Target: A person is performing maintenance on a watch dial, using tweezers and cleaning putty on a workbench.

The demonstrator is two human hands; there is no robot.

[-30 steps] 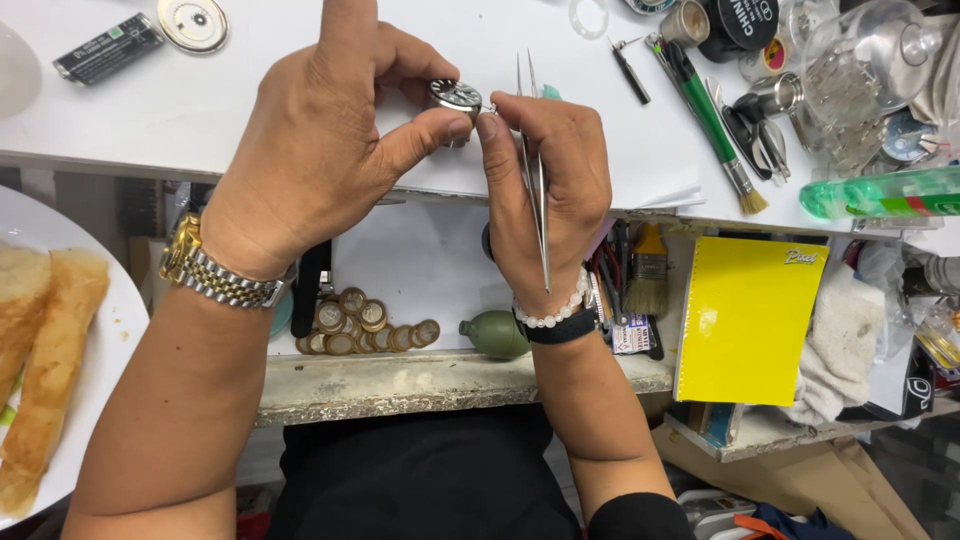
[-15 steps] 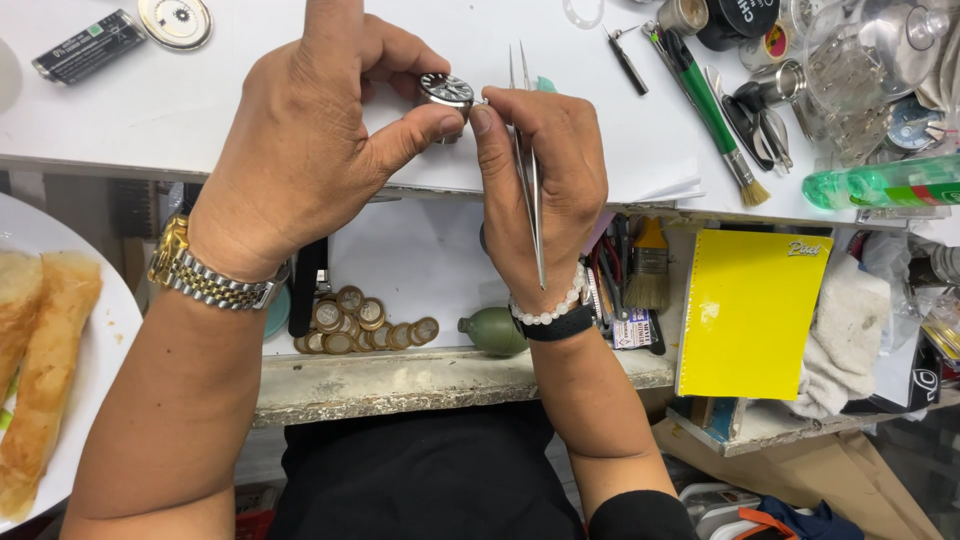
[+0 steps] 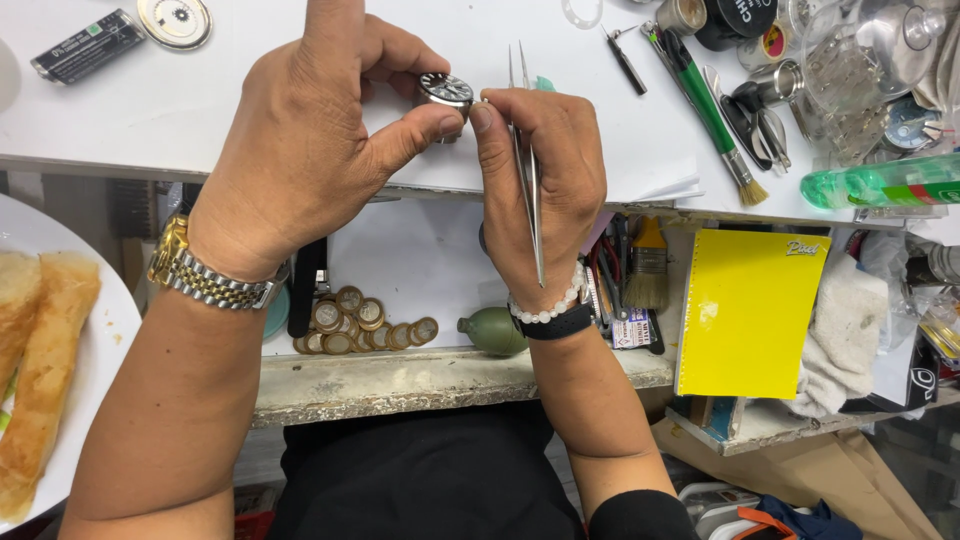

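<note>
My left hand (image 3: 310, 150) pinches a small round metal watch case (image 3: 445, 92) with a dark dial between thumb and fingers, over the white bench top (image 3: 130, 120). My right hand (image 3: 540, 180) holds steel tweezers (image 3: 527, 165) laid along the palm, tips pointing away from me, while its thumb tip touches the watch's right side. A two-tone metal watch (image 3: 200, 275) sits on my left wrist; a bead bracelet and a black band (image 3: 550, 315) circle the right wrist.
A row of coins (image 3: 365, 325) and a green rubber blower (image 3: 493, 332) lie on the lower shelf. A yellow notebook (image 3: 748, 310), brushes (image 3: 712, 115), tools and jars crowd the right. A round watch part (image 3: 175, 20) and a black bar (image 3: 88, 45) lie far left; a plate with food (image 3: 40, 360) sits left.
Both hands with the watch case have shifted slightly up and left in view; the grip on the case and the tweezers is the same.
</note>
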